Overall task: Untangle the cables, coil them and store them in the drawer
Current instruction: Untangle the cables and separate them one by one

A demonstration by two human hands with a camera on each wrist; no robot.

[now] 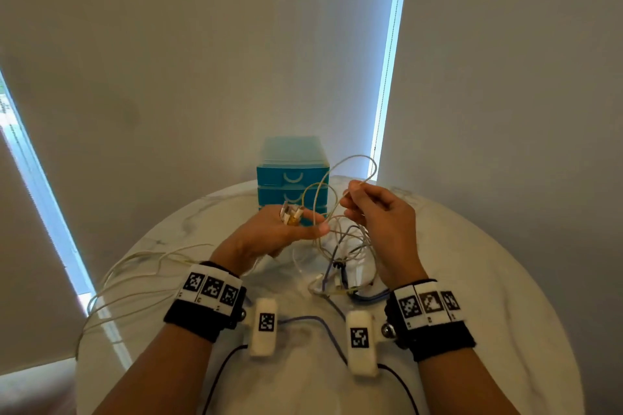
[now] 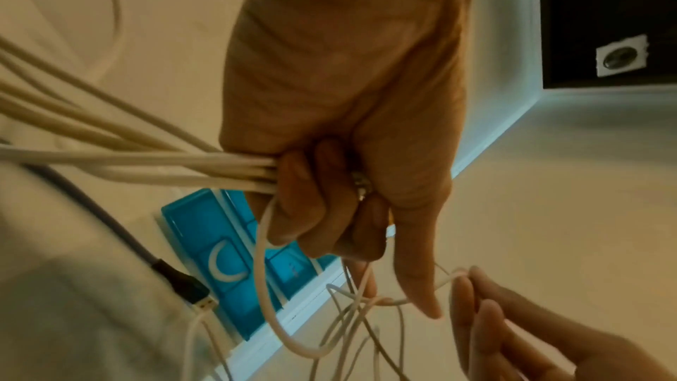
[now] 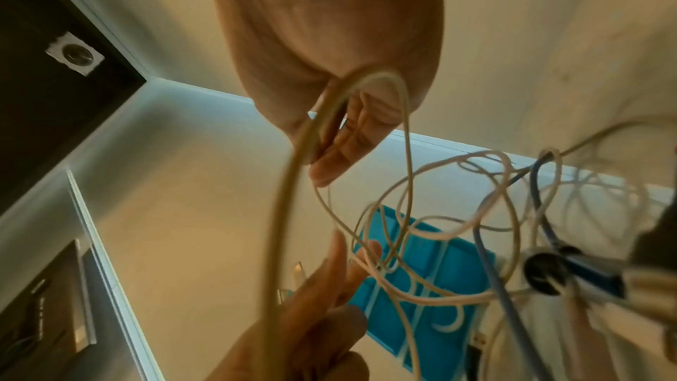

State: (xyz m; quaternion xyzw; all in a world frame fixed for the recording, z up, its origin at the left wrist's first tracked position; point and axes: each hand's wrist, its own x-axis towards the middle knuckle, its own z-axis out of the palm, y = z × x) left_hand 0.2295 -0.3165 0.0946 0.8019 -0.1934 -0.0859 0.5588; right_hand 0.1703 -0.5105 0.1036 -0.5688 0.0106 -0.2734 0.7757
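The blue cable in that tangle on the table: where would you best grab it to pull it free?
Probably by its dark plug end, coming from above on the near side: the blue cable lies loose across the table there, while farther in it threads through the white cables that the left hand and right hand hold.

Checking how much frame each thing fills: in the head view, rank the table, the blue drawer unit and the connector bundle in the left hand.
1. Table
2. Blue drawer unit
3. Connector bundle in the left hand
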